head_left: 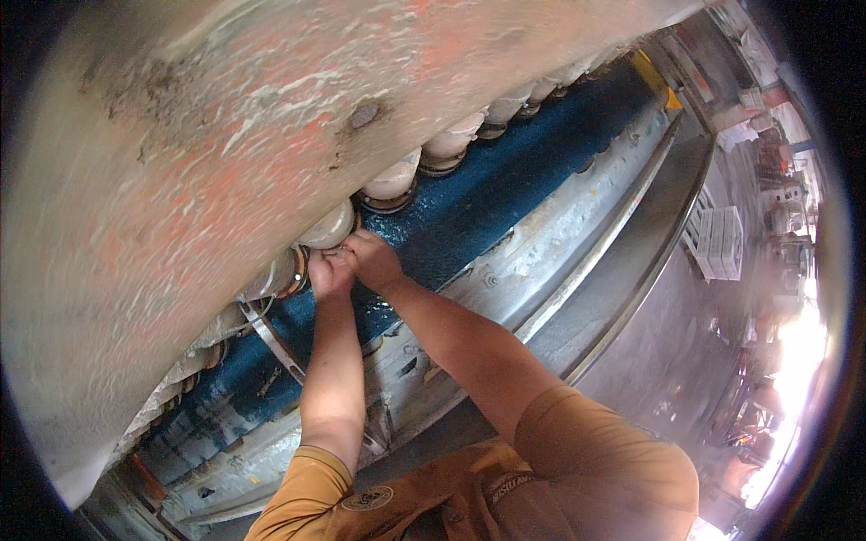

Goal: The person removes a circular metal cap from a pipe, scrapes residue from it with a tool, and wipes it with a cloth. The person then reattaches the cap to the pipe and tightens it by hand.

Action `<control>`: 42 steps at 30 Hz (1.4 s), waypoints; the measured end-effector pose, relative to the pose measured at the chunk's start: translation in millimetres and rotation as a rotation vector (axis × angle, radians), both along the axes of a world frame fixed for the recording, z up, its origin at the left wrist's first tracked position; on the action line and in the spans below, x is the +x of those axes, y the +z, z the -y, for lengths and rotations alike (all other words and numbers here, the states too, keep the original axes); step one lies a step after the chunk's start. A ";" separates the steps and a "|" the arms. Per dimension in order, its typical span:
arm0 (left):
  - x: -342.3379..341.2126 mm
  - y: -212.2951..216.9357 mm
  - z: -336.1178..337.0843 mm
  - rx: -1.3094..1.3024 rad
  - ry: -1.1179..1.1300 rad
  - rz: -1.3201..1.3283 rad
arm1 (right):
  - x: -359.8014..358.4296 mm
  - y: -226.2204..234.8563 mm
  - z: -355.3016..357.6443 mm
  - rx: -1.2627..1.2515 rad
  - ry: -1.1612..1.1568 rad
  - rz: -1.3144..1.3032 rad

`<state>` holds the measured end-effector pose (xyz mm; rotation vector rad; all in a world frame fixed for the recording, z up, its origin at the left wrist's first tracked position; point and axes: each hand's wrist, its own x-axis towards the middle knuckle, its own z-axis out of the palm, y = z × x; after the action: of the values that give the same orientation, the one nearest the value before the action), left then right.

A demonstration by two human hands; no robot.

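Note:
Both my hands meet just under a pale rounded fitting [332, 225], one of a row along the lower edge of a big worn panel. My left hand [332, 272] is closed with its fingers bent up against the fitting's underside. Pressed close beside it, my right hand [374, 260] has its fingers drawn together at the same spot. Whatever they pinch is hidden between the fingers. Left of my hands hangs another fitting with a dark ring [298, 270] round its end. To the right is a similar pale fitting [392, 180] with a dark rim.
The large panel [225, 135], stained pink and grey, overhangs from above. Below the fittings runs a dark blue surface [505, 198], bordered by a scuffed metal ledge [487, 279]. A flat metal bar [273, 344] slants left of my forearm. White crates [719, 242] stand on the floor at right.

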<state>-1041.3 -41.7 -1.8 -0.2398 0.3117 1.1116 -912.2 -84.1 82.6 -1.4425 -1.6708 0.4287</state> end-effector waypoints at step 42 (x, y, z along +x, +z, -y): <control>6.8 5.5 -3.5 -0.069 0.011 -0.062 | 10.3 3.6 -9.7 0.011 0.070 -0.086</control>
<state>-1034.5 -38.2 3.7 -0.2689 0.4053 1.1218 -901.9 -74.4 86.1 -1.3420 -1.6558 0.5130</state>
